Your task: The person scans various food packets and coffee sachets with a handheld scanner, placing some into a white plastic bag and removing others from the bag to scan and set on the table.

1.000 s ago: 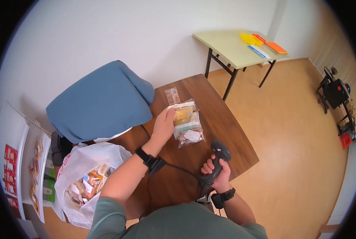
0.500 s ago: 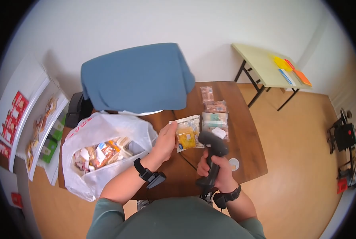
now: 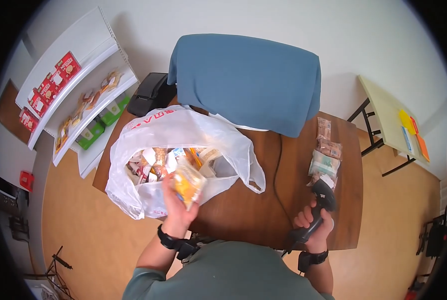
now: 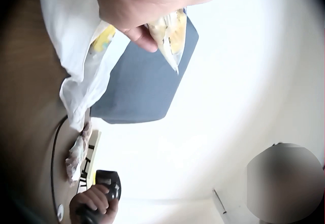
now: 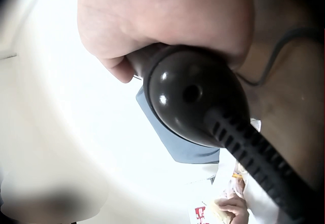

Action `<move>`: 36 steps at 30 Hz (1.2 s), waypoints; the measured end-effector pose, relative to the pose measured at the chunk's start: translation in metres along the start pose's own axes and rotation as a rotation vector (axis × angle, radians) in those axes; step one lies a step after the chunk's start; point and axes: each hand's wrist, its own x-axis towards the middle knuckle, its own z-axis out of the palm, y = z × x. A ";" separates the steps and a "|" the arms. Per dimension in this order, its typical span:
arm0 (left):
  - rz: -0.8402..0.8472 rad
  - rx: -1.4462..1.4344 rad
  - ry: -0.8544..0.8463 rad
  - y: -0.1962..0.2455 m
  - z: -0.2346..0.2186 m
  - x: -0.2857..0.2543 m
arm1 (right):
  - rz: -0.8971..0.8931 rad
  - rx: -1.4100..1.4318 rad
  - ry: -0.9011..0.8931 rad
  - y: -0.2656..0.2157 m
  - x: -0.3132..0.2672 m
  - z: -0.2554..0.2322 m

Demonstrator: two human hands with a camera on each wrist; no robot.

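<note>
My left hand (image 3: 177,206) holds a small clear packet of yellow food (image 3: 188,186) at the near side of the white plastic bag (image 3: 122,192). The packet is blurred in the head view; in the left wrist view its pale corner (image 4: 173,43) sticks out past my fingers. Inside the bag's mouth lie several packaged foods (image 3: 158,157). Over the right part of the table, my right hand (image 3: 319,231) grips a black handheld barcode scanner (image 3: 325,196) by its handle. The right wrist view shows the handle's rounded end (image 5: 190,94) and its ribbed cord (image 5: 254,155).
Several sealed packets (image 3: 329,147) form a column along the right of the brown table (image 3: 263,220). A blue cloth (image 3: 243,80) covers a bulky shape behind, beside a black device (image 3: 152,94). Shelves (image 3: 91,70) with red boxes stand left; a pale table (image 3: 383,110) stands right.
The head view has swung left. My left hand has carried the yellow packet from beside the column of packets leftward to the bag. My right hand still holds the scanner.
</note>
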 end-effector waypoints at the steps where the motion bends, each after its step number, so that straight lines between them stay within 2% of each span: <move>1: 0.081 -0.033 0.047 0.009 -0.006 0.001 | -0.007 -0.014 -0.008 -0.002 0.001 0.000; 3: 0.399 -0.116 0.117 0.020 0.014 0.000 | -0.013 -0.011 -0.011 -0.006 0.004 -0.002; 4: 0.390 -0.181 -0.018 0.028 0.014 0.002 | -0.020 -0.007 -0.017 -0.008 0.006 -0.003; 5: 0.378 -0.175 -0.022 0.027 0.013 0.004 | -0.031 -0.004 -0.008 -0.010 0.009 -0.005; 7: 0.172 -0.008 -0.160 0.016 0.011 0.009 | -0.090 -0.012 -0.039 -0.018 0.011 -0.010; 9: -0.149 0.196 -0.278 -0.006 0.010 0.000 | -0.164 0.003 -0.038 -0.028 0.014 -0.019; 11: -0.324 0.416 -0.519 -0.032 0.009 -0.004 | -0.256 0.035 0.000 -0.038 0.013 -0.031; 12: -0.357 0.422 -0.541 -0.043 0.012 -0.005 | -0.289 0.031 0.022 -0.043 0.009 -0.040; 14: -0.324 0.690 -0.663 -0.063 0.017 -0.007 | -0.368 0.123 0.123 -0.047 0.001 -0.059; 18: -0.358 0.904 -0.698 -0.091 0.039 0.005 | -0.404 0.156 0.215 -0.044 -0.021 -0.074; 21: -0.329 1.047 -0.796 -0.121 0.072 0.009 | -0.390 0.193 0.241 -0.036 -0.034 -0.082; 23: -0.265 1.104 -1.000 -0.144 0.093 0.016 | -0.400 0.198 0.252 -0.029 -0.039 -0.086; 25: -0.280 1.171 -1.080 -0.170 0.106 0.027 | -0.407 0.170 0.216 -0.024 -0.041 -0.088; 27: -0.019 1.455 -1.238 -0.199 0.129 0.028 | -0.417 0.175 0.208 -0.024 -0.040 -0.089; 28: -0.023 1.455 -1.249 -0.217 0.134 0.033 | -0.410 0.179 0.207 -0.025 -0.039 -0.088; 30: 0.699 1.519 -1.315 -0.255 0.135 0.048 | -0.406 0.192 0.209 -0.025 -0.037 -0.087; 31: 0.703 1.512 -1.321 -0.269 0.134 0.053 | -0.413 0.188 0.207 -0.025 -0.037 -0.089; 33: 0.861 1.753 -1.156 -0.285 0.139 0.059 | -0.398 0.194 0.196 -0.024 -0.036 -0.092; 34: 0.868 1.745 -1.156 -0.288 0.140 0.063 | -0.394 0.171 0.189 -0.024 -0.036 -0.094; 36: 0.639 1.984 -1.118 -0.287 0.147 0.065 | -0.371 0.124 0.199 -0.024 -0.036 -0.093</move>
